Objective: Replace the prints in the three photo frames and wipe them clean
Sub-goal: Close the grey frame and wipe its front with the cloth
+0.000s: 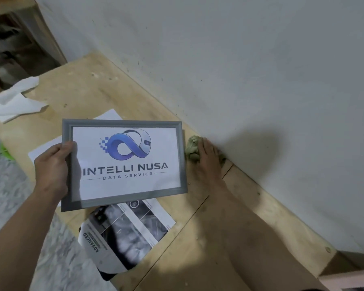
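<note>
Lying nearest on the plywood worktop (197,238): a curled black-and-white printed sheet (124,234), partly under the raised frame. Held above it, face up and slightly tilted: one grey photo frame (124,162) with a logo print reading "INTELLI NUSA"; left hand (50,166) grips its left rail, thumb curled onto the front edge, the other fingers hidden behind. Likely light and rigid, with a fragile, smudge-prone front pane; best handled by the rails, not the pane. Just beside the frame's right edge, near the wall (261,70): right hand (206,152) resting on a crumpled green cloth (192,149), soft and pliable; whether its fingers clutch it cannot be told. Farther left: white paper sheets (111,114) and a crumpled white tissue (17,99).
</note>
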